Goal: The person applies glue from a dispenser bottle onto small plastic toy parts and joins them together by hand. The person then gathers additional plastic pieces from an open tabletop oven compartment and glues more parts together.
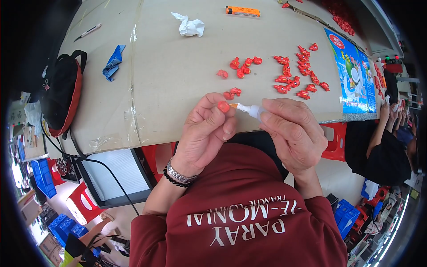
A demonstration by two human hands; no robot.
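My left hand point(199, 131) pinches a small round red piece point(223, 106) between thumb and fingers, just over the near edge of the table. My right hand point(297, 133) is closed round a paint marker point(254, 111) with a whitish barrel and an orange-yellow tip. That tip points left at the red piece and is at or very near its surface; I cannot tell whether they touch. Just beyond my left fingers lie a couple of small red figurines point(235, 91). A loose cluster of the same kind point(240, 71) sits farther off, and a larger group point(304, 66) lies to the right.
A cardboard-covered table point(169, 80) carries a crumpled white tissue point(191, 26), an orange box point(243, 11), a blue cloth point(114, 63), a pen point(88, 32) and a black-and-red bag point(64, 93). A blue printed sheet point(353, 75) lies right. Co-workers sit beyond it.
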